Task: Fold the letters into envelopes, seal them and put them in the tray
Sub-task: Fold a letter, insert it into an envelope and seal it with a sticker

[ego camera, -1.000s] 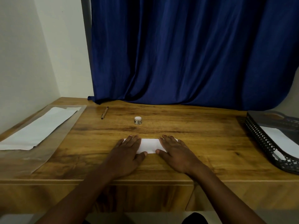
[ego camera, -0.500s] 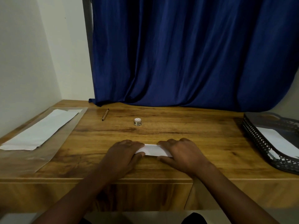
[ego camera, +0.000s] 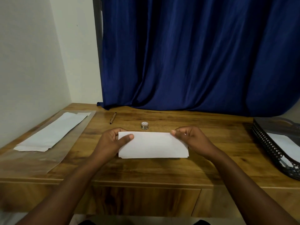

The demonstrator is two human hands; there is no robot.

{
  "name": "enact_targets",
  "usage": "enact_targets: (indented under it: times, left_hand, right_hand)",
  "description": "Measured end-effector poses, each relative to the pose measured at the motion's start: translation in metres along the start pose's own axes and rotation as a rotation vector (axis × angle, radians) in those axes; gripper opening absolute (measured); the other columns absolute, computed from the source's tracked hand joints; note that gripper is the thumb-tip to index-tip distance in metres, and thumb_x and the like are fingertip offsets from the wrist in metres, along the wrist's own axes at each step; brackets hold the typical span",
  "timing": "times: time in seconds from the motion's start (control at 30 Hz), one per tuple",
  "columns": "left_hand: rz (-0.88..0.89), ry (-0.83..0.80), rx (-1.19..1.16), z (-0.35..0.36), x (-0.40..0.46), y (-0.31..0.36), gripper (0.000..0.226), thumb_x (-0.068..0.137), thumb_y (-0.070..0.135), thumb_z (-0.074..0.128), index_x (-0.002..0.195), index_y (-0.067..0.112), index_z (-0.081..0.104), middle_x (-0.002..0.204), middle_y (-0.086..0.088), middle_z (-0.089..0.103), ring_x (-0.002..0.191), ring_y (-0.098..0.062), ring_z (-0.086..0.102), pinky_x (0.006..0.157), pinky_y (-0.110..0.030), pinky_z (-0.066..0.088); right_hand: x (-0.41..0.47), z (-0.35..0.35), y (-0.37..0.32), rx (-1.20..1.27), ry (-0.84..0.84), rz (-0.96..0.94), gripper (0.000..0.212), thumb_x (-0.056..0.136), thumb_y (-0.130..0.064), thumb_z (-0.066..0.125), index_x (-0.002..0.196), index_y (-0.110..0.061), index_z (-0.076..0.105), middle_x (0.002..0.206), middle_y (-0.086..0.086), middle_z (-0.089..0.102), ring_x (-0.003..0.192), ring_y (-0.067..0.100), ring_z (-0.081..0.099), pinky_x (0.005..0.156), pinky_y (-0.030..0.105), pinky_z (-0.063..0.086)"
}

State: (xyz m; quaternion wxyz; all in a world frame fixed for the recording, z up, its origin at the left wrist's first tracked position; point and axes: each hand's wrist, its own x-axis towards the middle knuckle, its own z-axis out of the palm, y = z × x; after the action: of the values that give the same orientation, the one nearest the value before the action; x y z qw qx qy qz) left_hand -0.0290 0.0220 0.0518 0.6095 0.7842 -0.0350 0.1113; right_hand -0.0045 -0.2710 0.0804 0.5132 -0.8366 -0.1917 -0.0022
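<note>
Holding a folded white letter (ego camera: 152,145) by its two short ends, both hands are raised just over a wooden desk (ego camera: 146,169). The left hand (ego camera: 112,142) pinches the left end, thumb laid across the front of the paper and fingers curled behind it. The right hand (ego camera: 192,139) pinches the upper right corner between thumb and fingers. The hands are apart, with the width of the letter between them, and the letter faces the camera, its lower edge near the desk; whether it touches the wood cannot be told.

Just beyond the letter, between the hands, stands a small round roll of tape (ego camera: 144,125). Farther back and to the left of the left hand lies a brown pen (ego camera: 113,118). Well to the left of the left hand, a stack of white envelopes (ego camera: 52,133) rests on a clear plastic sleeve (ego camera: 48,157). Well to the right of the right hand, at the desk's edge, sits a black mesh tray (ego camera: 269,148) with white paper (ego camera: 285,145) already lying in it. Behind the desk hangs a dark blue curtain (ego camera: 194,54), and a pale wall (ego camera: 32,62) closes the left side.
</note>
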Motion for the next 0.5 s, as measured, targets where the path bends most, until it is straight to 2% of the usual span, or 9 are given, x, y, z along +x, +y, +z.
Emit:
enact_targets:
  times: [0.07,0.13,0.27,0.33,0.4,0.5]
  left_hand:
    - [-0.024,0.012,-0.046,0.003,-0.001,-0.003,0.012,0.092,0.024,0.071,0.098,0.014,0.070,0.080,0.012,0.078,0.073,-0.007,0.074,0.050,-0.018,0.053]
    - [-0.039,0.024,-0.080,0.006,-0.002,-0.006,0.013,0.094,0.024,0.070,0.102,0.014,0.071,0.082,0.009,0.078,0.077,-0.011,0.075,0.049,-0.021,0.054]
    - [-0.069,-0.026,-0.171,0.008,-0.003,-0.011,0.019,0.092,0.019,0.073,0.107,0.009,0.068,0.091,-0.004,0.078,0.076,-0.026,0.076,0.044,-0.034,0.057]
    - [-0.080,-0.058,-0.166,0.008,-0.003,-0.012,0.024,0.088,0.015,0.077,0.108,0.007,0.067,0.092,-0.006,0.078,0.076,-0.028,0.076,0.044,-0.034,0.056]
    - [-0.081,-0.060,-0.138,0.007,-0.002,-0.012,0.023,0.088,0.014,0.076,0.109,0.006,0.068,0.090,-0.002,0.078,0.077,-0.024,0.076,0.045,-0.034,0.057]
    - [-0.087,-0.043,-0.072,0.004,0.000,-0.013,0.021,0.091,0.019,0.075,0.108,0.009,0.069,0.090,-0.001,0.078,0.078,-0.019,0.076,0.048,-0.036,0.060]
  right_hand:
    - [0.000,0.007,0.006,0.081,-0.018,0.034,0.029,0.101,-0.029,0.061,0.090,-0.008,0.077,0.083,0.006,0.078,0.070,0.017,0.070,0.061,0.024,0.051]
    - [0.003,0.013,0.014,0.113,-0.009,0.056,0.022,0.098,-0.025,0.066,0.098,-0.007,0.079,0.092,0.009,0.080,0.080,0.022,0.075,0.066,0.026,0.055]
    - [0.008,0.018,0.023,0.151,0.044,0.074,0.011,0.094,-0.018,0.071,0.093,-0.012,0.080,0.090,0.004,0.081,0.080,0.015,0.075,0.066,0.022,0.057]
    - [0.008,0.019,0.027,0.156,0.056,0.079,0.011,0.094,-0.018,0.071,0.093,-0.012,0.080,0.091,0.004,0.081,0.083,0.019,0.076,0.069,0.028,0.058]
    - [0.009,0.019,0.031,0.152,0.048,0.085,0.015,0.094,-0.020,0.071,0.095,-0.008,0.080,0.092,0.008,0.080,0.089,0.030,0.076,0.074,0.036,0.058]
    - [0.010,0.016,0.030,0.047,-0.054,0.098,0.020,0.095,-0.027,0.071,0.098,-0.010,0.080,0.093,0.011,0.079,0.091,0.041,0.072,0.073,0.044,0.054]
